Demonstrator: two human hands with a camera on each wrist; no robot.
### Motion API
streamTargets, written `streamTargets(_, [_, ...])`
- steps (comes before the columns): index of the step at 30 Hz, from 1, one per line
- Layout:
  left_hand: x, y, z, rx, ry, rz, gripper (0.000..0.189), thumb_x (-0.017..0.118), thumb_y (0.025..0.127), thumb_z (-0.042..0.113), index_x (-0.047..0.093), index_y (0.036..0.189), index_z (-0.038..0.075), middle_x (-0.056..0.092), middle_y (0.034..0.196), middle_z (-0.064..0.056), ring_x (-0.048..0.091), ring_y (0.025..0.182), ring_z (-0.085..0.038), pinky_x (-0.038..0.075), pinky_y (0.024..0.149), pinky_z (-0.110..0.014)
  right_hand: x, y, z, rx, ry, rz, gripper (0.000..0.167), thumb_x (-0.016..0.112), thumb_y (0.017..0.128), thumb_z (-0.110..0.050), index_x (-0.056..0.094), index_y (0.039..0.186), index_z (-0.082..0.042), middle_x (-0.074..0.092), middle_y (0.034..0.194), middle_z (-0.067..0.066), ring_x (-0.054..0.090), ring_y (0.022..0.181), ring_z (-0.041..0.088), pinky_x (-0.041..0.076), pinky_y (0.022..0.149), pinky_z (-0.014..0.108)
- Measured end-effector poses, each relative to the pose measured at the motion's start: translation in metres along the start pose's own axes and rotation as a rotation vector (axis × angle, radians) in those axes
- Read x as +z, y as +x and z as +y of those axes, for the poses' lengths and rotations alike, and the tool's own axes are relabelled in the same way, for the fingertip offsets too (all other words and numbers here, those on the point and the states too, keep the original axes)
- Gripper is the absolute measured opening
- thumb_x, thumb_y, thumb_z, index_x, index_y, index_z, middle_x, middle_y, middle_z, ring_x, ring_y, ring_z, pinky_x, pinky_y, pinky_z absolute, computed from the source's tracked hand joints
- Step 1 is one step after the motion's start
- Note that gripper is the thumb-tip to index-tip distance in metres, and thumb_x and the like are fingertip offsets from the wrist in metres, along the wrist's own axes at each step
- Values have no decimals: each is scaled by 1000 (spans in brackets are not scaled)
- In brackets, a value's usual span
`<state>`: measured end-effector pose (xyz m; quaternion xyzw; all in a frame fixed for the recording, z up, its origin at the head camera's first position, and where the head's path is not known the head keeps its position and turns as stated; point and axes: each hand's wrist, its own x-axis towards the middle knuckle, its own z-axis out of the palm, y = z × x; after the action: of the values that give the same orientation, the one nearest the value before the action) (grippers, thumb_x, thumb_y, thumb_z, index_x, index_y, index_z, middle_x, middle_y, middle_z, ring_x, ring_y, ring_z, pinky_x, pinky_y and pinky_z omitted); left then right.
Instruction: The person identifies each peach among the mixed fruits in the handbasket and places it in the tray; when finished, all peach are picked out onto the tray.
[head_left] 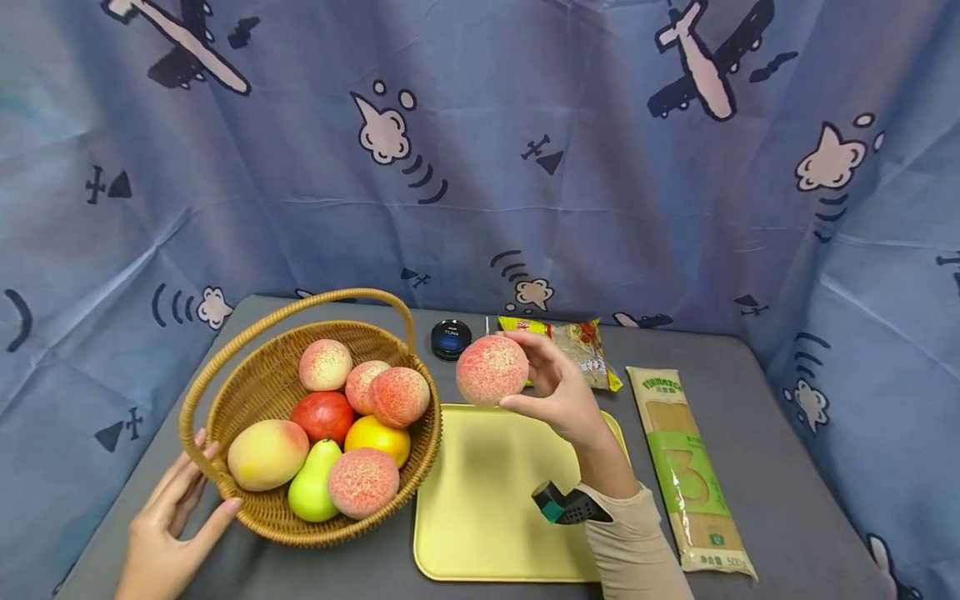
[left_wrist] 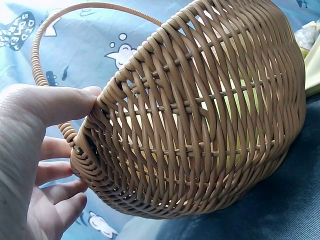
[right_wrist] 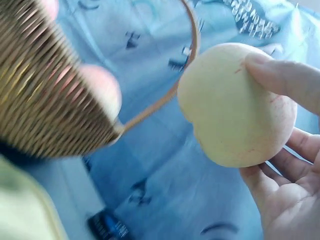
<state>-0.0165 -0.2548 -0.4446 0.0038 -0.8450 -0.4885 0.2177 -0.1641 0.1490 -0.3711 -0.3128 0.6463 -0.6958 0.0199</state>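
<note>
A wicker basket [head_left: 330,537] with a tall arched handle stands on the left and tilts. In it lie several peaches [head_left: 363,482], a red fruit [head_left: 322,416], a green pear [head_left: 315,483], an orange [head_left: 378,439] and a yellow mango-like fruit [head_left: 267,454]. My left hand [head_left: 168,517] grips the basket rim by the handle's base; in the left wrist view its thumb [left_wrist: 75,104] presses the rim. My right hand [head_left: 558,392] holds a peach [head_left: 492,370] between thumb and fingers, in the air above the yellow tray [head_left: 510,550]. The right wrist view shows that peach's pale side [right_wrist: 235,105].
Behind the tray are a dark tuna tin [head_left: 451,340] and a clear-and-yellow food packet [head_left: 588,354], partly hidden by my right hand. A long green noodle packet [head_left: 690,475] lies on the right. Blue patterned cloth [head_left: 480,208] hangs around the grey table.
</note>
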Motion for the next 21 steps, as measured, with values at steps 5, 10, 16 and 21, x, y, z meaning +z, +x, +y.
streamTargets(5, [1, -1, 0, 25, -9, 8, 71, 68, 70, -24, 47, 135, -6, 36, 151, -8, 37, 134, 0, 38, 101, -4, -8, -17, 26, 91, -16, 78, 72, 78, 73, 5, 41, 135, 8, 48, 134, 10, 51, 122, 14, 49, 102, 22])
streamTargets(10, [1, -1, -1, 47, -14, 15, 72, 69, 68, -25, 48, 135, -8, 37, 150, -8, 38, 134, 0, 38, 101, -4, -7, -26, 58, 183, 27, 90, 73, 77, 73, 5, 40, 135, 8, 47, 134, 18, 52, 122, 11, 49, 102, 21])
streamTargets(16, [1, -2, -1, 47, -16, 14, 72, 68, 68, -26, 48, 134, -8, 37, 150, -9, 39, 133, -1, 39, 101, -5, -4, -28, 90, 298, 2, 55, 72, 79, 74, 0, 41, 136, 6, 43, 136, 25, 50, 121, 7, 45, 105, 18])
streamTargets(21, [0, -1, 0, 60, -8, 2, 71, 67, 69, -27, 47, 134, -9, 36, 150, -12, 39, 134, -2, 38, 102, -6, 1, -27, 110, 370, 9, 3, 69, 78, 76, 0, 43, 135, 4, 43, 136, 23, 52, 118, 9, 48, 102, 19])
